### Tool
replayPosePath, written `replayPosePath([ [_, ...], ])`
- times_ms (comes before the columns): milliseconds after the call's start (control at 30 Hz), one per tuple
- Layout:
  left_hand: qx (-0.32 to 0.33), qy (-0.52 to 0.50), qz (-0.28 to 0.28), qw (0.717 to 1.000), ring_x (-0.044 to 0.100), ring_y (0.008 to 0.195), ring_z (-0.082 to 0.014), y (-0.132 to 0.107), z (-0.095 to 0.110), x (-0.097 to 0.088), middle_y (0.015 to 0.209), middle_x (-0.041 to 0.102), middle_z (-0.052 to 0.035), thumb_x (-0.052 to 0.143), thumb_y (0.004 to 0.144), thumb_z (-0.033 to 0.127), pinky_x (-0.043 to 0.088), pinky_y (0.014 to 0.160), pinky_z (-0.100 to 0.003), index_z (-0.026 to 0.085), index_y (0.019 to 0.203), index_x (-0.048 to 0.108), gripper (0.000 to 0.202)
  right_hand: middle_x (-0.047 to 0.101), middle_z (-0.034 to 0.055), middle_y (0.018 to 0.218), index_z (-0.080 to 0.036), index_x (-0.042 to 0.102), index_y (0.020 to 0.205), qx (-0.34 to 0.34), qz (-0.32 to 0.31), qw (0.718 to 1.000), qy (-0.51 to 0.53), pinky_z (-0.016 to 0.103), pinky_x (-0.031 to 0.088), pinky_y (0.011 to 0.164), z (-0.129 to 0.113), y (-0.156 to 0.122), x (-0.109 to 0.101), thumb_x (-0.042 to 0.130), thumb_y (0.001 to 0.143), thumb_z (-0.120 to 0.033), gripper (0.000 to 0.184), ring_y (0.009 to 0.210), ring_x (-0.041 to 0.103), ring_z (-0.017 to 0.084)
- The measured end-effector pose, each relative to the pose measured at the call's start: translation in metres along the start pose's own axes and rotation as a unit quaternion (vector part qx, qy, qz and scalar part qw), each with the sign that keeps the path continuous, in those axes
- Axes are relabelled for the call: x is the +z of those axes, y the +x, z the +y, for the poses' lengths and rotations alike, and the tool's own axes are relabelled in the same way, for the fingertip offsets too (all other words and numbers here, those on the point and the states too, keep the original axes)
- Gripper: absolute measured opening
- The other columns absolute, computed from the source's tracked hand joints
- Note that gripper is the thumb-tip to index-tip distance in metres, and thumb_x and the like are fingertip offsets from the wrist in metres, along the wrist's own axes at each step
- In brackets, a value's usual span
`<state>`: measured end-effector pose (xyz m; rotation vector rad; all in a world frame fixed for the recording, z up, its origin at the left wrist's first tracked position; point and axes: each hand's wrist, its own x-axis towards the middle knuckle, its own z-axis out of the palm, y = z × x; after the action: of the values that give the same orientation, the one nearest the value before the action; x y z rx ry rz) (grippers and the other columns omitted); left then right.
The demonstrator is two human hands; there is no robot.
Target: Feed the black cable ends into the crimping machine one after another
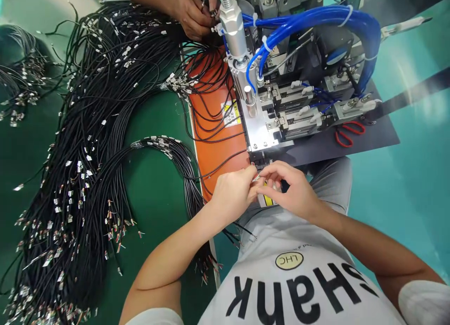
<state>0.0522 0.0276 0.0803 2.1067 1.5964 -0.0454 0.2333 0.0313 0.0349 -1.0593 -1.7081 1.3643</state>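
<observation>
My left hand (234,192) is closed in a pinch just in front of the machine. Between its fingertips shows the pale end of a cable; the rest of that cable is hidden by the hand. My right hand (290,186) meets it from the other side, thumb and forefinger closing on the same small pale end. Right above both hands is the lower edge of the metal press machine (260,135), with blue air hoses (326,18). Black cables (218,128) run across the orange base plate (221,163) toward it. A bundle of black cables (176,151) lies left of my left hand.
A large heap of black cables (94,104) with metal and stripped ends covers the green table (154,193). Another person's hand (195,15) works at the top behind the machine. Red-handled scissors (349,133) lie on the grey board at right.
</observation>
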Motion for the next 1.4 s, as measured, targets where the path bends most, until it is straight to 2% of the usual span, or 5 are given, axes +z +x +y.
replayPosePath([
  [233,0.009,-0.033,-0.016,0.999,0.061,0.065,-0.0198,0.006,0.003,0.006,0.073,0.059,0.0004,0.053,0.093,0.031,0.028,0.052,-0.027,0.021,0.092,0.048,0.011,0.060,0.0017,0.089,-0.022,0.066,0.087,-0.055,0.044,0.996,-0.052,0.031,0.049,0.069,0.001,0.005,-0.007,0.070,0.085,-0.017,0.007,0.073,0.055,0.014],
  [467,0.084,-0.207,0.123,0.967,0.059,0.080,-0.0147,-0.002,-0.003,0.023,0.091,0.064,-0.0041,0.050,0.098,0.023,0.047,0.074,-0.026,0.019,0.101,0.058,0.009,0.060,0.0016,0.087,-0.020,0.064,0.082,-0.035,0.054,0.996,-0.059,0.030,0.045,0.067,0.005,0.007,-0.020,0.066,0.088,-0.017,0.008,0.072,0.054,0.013],
  [600,0.070,-0.277,0.166,0.944,0.066,0.082,-0.0143,-0.001,-0.006,0.035,0.095,0.072,-0.0048,0.055,0.097,0.022,0.051,0.075,-0.025,0.019,0.108,0.066,0.016,0.061,0.0012,0.083,-0.020,0.065,0.083,0.043,0.092,0.995,0.019,0.028,0.041,0.061,0.011,0.010,-0.030,0.063,0.092,-0.024,0.011,0.070,0.052,0.013],
  [900,0.036,-0.300,0.178,0.936,0.065,0.068,-0.0098,-0.001,0.001,0.030,0.082,0.070,0.0003,0.059,0.095,0.022,0.051,0.065,-0.020,0.020,0.102,0.068,0.012,0.065,-0.0008,0.075,-0.019,0.070,0.081,0.158,-0.016,0.961,0.226,0.024,0.047,0.061,0.015,0.016,-0.025,0.078,0.081,-0.029,0.013,0.067,0.058,0.012],
  [1400,0.023,-0.460,0.219,0.860,0.064,0.082,-0.0151,0.000,0.010,0.036,0.095,0.065,-0.0056,0.071,0.086,0.027,0.054,0.067,-0.025,0.021,0.109,0.068,0.024,0.060,0.0001,0.080,-0.020,0.065,0.081,0.022,0.039,0.993,0.105,0.027,0.040,0.057,0.011,0.009,-0.010,0.065,0.089,-0.019,0.008,0.064,0.052,0.011],
])
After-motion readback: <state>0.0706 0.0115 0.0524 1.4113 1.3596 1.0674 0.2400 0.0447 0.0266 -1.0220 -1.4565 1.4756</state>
